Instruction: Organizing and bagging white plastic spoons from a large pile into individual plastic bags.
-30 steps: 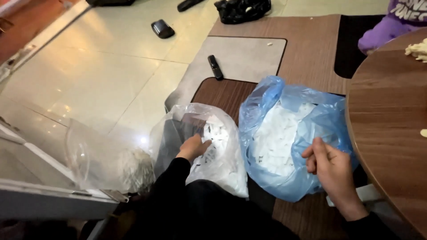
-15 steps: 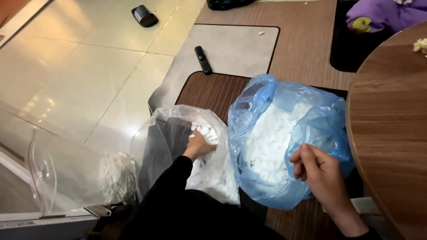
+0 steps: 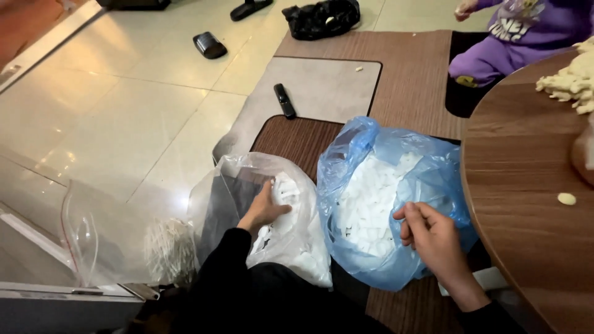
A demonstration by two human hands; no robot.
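Tiled floor w/ wood-grain mats: left hand (image 3: 265, 209) reaches open-fingered into clear bag (image 3: 272, 229) of white pieces; right hand (image 3: 433, 238), fingers pinched together, holds blue bag (image 3: 383, 185) rim open.

The left hand (image 3: 265, 209) reaches into the clear plastic bag (image 3: 247, 204), its fingertips hidden among small white pieces (image 3: 288, 188) too blurred to identify. The right hand's (image 3: 433, 238) grip shows no visible contents. Right of it, the round tabletop (image 3: 532, 204) runs off the frame's edge.

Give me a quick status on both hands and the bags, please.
Left hand inside clear bag, on white pieces. Right hand pinching blue bag rim. Nothing blocking either.
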